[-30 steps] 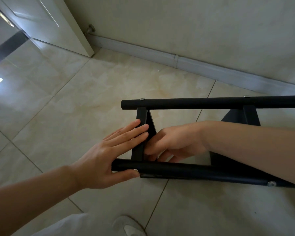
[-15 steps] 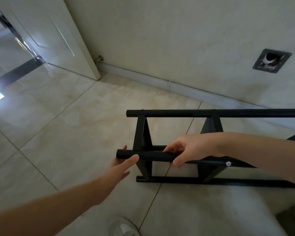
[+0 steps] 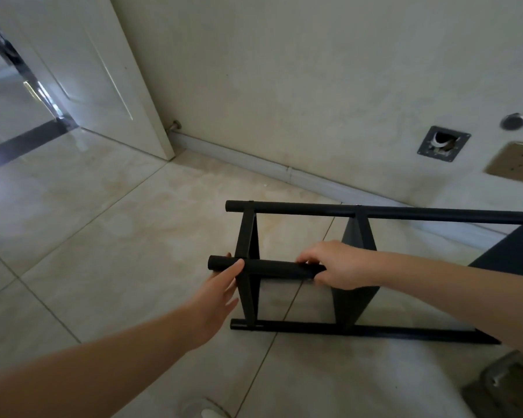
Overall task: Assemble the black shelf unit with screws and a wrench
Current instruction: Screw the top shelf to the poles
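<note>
Repositioning black tubular metal shelf frame on tiled floor. Right hand gripping upper tube; left hand spread, fingers touching tube end. Next: probably steady grip, then screws.

matt black metal shelf unit, glossy floor tiles

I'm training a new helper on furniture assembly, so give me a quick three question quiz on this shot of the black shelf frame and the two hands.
1. True or false: the right hand grips the near tube of the black shelf frame.
2. Which end of that tube does the left hand touch: A, its free end; B, its middle; C, neither?
3. Fill in: the frame lies on its side on the tiled ____.

Key: 1 true. 2 A. 3 floor.
</note>
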